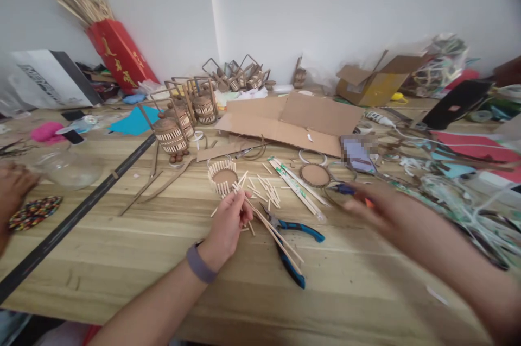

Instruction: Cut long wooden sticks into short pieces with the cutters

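My left hand (234, 213) pinches several thin wooden sticks (280, 234), their long ends slanting down to the right. Beneath these sticks lie open blue-handled pliers (301, 228). Just beyond the hand stands a small round basket frame (224, 176), ringed with short upright sticks. Cut stick pieces (271, 192) are scattered beside it. Smeared by motion, my right hand (372, 207) is closed around a dark blue glue gun (343, 188) with an orange part; its shape is partly hidden. Near its tip lies a round brown disc (315, 175) with a dark braided rim.
Paper-wrapped chopsticks (295, 186) lie mid-table. Finished lidded baskets (170, 137) stand back left, behind a black strip (81, 215). Cardboard sheets (285, 118) and an open box (376, 80) are at the back. Another person's hand (16, 183) rests at far left. Tangled cords (468, 215) lie right.
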`<state>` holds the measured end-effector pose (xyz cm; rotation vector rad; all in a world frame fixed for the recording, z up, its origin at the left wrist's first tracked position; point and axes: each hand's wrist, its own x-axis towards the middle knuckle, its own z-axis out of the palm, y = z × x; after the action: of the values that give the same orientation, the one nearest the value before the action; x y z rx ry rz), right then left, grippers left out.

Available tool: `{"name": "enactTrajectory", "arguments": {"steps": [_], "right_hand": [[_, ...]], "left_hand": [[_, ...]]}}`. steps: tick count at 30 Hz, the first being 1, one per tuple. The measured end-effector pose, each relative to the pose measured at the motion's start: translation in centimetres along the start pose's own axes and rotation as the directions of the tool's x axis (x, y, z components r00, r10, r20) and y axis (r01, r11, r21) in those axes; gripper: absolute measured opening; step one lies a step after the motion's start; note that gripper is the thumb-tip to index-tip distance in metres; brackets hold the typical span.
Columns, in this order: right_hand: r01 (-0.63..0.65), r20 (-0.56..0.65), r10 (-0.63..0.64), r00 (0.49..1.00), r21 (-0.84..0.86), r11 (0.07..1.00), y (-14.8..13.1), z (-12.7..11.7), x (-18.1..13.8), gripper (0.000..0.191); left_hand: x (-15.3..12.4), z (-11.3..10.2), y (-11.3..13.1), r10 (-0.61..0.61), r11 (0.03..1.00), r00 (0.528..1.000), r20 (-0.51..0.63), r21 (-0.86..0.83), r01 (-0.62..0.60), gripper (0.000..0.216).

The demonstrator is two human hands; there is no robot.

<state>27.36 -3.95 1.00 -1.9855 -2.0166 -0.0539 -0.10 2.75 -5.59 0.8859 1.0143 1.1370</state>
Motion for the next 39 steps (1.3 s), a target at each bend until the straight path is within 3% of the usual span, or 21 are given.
{"name": "enactTrajectory", "arguments": {"steps": [1, 3, 4, 7, 14, 24, 29, 35, 39], "right_hand": [[0.076, 0.113, -0.084, 0.990, 0.077, 0.994, -3.0, 1.2, -0.2, 0.040], [0.098, 0.423, -0.220, 0.879, 0.291, 0.952, -7.7, 3.2, -0.6, 0.028], [0.094, 0.468, -0.239, 0.851, 0.311, 0.946, -9.3, 4.0, -0.8, 0.023], [0.081, 0.444, -0.177, 0.878, 0.228, 0.970, -11.4, 5.2, -0.9, 0.022], [0.160, 0.420, -0.196, 0.886, 0.120, 0.980, -11.2, 6.8, -0.8, 0.024], [0.130, 0.344, -0.123, 0.931, 0.003, 0.992, -10.5, 8.7, -0.9, 0.026], [0.087, 0.318, -0.125, 0.940, 0.131, 0.988, -9.5, 8.3, -0.2, 0.030], [-0.021, 0.105, -0.026, 0.994, 0.426, 0.905, -9.1, 7.1, 1.2, 0.041], [-0.118, 0.228, -0.031, 0.973, 0.608, 0.785, -9.7, 6.3, 2.3, 0.040]], "left_hand": [[0.0, 0.0, 0.0, 0.001, 1.000, 1.000, 0.000, 0.008, -0.001, 0.053], [-0.2, -0.1, -0.1, 0.002, 1.000, 1.000, 0.004, 0.024, -0.002, 0.053], [-0.2, -0.2, -0.1, 0.003, 1.000, 1.000, 0.009, 0.030, -0.003, 0.054], [-0.4, -0.2, -0.1, 0.004, 0.999, 1.000, 0.029, 0.042, -0.005, 0.053], [-0.7, 0.2, 0.0, 0.003, 0.999, 0.997, 0.075, 0.054, -0.007, 0.053], [-0.9, 0.0, -0.7, 0.131, 0.970, 0.991, -0.037, 0.209, -0.121, 0.045], [-1.5, 0.1, -1.0, 0.157, 0.965, 0.987, 0.020, 0.209, -0.157, 0.041], [-2.0, 0.2, -0.4, 0.119, 0.946, 0.984, 0.134, 0.286, -0.154, 0.032], [-2.2, 0.2, -0.2, 0.101, 0.919, 0.955, 0.277, 0.341, -0.196, 0.029]]}}
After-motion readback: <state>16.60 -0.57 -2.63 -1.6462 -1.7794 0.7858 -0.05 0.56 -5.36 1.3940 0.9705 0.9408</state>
